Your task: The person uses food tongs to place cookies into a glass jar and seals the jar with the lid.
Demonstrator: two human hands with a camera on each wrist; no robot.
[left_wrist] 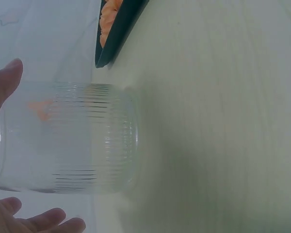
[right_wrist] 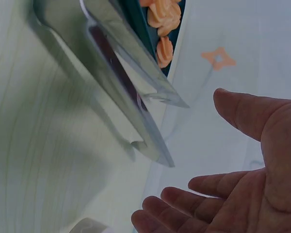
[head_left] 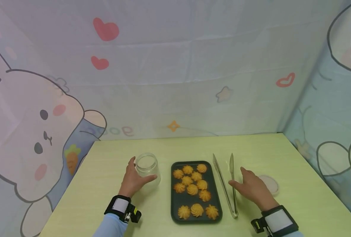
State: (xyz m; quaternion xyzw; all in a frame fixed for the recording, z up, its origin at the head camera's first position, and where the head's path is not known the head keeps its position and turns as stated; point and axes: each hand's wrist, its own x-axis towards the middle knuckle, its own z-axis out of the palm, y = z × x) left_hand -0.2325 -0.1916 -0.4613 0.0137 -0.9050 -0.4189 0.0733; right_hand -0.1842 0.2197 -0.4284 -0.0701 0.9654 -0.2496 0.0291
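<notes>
In the head view a clear glass jar (head_left: 148,164) stands upright and uncovered on the table. My left hand (head_left: 135,181) is around its near left side, thumb in front and fingers behind. The left wrist view shows that jar (left_wrist: 77,141) between the spread thumb and fingers, with gaps beside the fingers. Metal tongs (head_left: 224,187) lie to the right of the tray, their arms spread and tips pointing away. Over the tongs' right arm reaches my right hand (head_left: 252,187), thumb and fingers apart and holding nothing.
A dark baking tray (head_left: 175,197) with several piped golden cookies (head_left: 192,189) lies between the hands. Beyond my right hand is a round pale lid (head_left: 271,184), partly covered by it. The pale yellow table (head_left: 163,148) meets a printed cloth backdrop (head_left: 163,65).
</notes>
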